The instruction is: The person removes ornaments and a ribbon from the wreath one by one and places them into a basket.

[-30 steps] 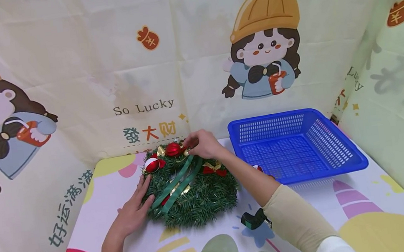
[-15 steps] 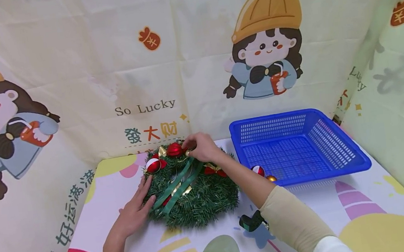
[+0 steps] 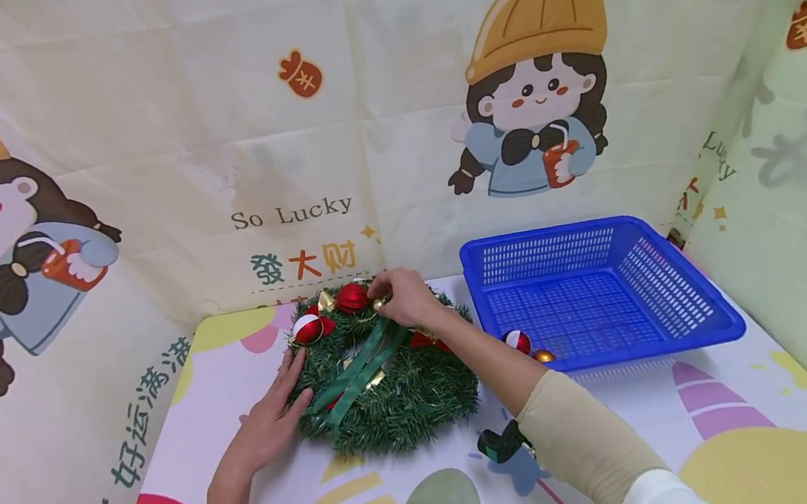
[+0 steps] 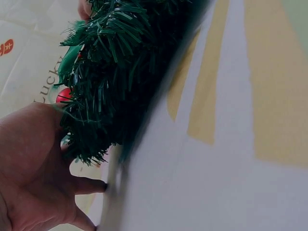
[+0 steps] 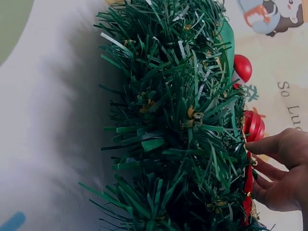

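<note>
A green Christmas wreath (image 3: pixel 407 403) lies on the table, with a green ribbon (image 3: pixel 361 375) across its middle. My left hand (image 3: pixel 273 419) rests against its left edge, fingers extended; the left wrist view shows the thumb side of this hand (image 4: pixel 33 163) touching the needles. At the wreath's top, my right hand (image 3: pixel 405 298) pinches a small gold ball (image 3: pixel 379 304) between thumb and fingers. Beside it sit a ridged red bauble (image 3: pixel 352 299) and a red-and-white bauble (image 3: pixel 307 328). In the right wrist view the right hand (image 5: pixel 284 168) is close to the ridged bauble (image 5: pixel 253 126).
A blue plastic basket (image 3: pixel 678 273) stands at the back right, holding a red-and-white bauble (image 3: pixel 517 342) and an orange-gold ball (image 3: pixel 543 356). A small black device (image 3: pixel 501 443) lies by the right forearm. Printed cloth (image 3: pixel 391 152) hangs behind the table.
The right hand has shifted very slightly down at the wreath's top, still with the gold ball in its fingers. The left hand stays in place. The basket's baubles have come into fuller view.
</note>
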The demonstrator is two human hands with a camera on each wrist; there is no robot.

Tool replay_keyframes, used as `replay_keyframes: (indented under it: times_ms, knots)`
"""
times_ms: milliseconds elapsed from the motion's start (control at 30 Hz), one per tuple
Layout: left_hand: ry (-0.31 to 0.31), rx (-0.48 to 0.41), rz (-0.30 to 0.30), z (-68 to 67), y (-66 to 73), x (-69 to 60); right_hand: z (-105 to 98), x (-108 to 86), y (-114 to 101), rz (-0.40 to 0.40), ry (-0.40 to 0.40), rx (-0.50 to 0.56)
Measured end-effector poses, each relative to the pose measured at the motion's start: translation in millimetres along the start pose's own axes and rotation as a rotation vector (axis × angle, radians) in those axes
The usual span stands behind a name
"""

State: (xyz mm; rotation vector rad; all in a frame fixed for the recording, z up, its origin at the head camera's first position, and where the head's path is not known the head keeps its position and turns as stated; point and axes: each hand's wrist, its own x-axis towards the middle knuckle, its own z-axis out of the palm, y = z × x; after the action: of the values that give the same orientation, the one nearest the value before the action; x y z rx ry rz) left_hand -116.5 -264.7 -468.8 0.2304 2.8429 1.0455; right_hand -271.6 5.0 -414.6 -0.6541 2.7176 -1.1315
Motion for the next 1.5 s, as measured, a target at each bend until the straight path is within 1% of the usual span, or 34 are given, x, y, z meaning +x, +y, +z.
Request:
replay_keyframes:
  times_ms: [300, 600, 833, 1067, 1233, 1500]
  knots:
    - [-0.002, 0.002, -0.006, 1.2, -1.8, 1.8, 1.6, 0.3, -0.6, 0.0, 0.019, -0.037]
    - [-0.001, 0.009, -0.007, 0.5, 0.0, 0.8, 2.9, -0.6, 1.4, -0.025, 0.03, -0.041]
    - [0.004, 0.013, -0.003, 0.0, 0.0, 0.6, 4.2, -0.9, 2.5, -0.028, 0.028, -0.038]
    - [-0.001, 0.004, -0.012, -0.3, -0.1, 0.0, 4.0, 0.4, -0.4, -0.033, 0.05, -0.058]
    - [-0.002, 0.005, -0.009, -0.6, -0.1, 0.0, 3.2, 0.3, -2.5, -0.019, 0.054, -0.016]
    - [-0.003, 0.001, -0.009, -0.6, 0.6, 0.0, 1.1, -2.6, -6.0, -0.009, 0.076, 0.022]
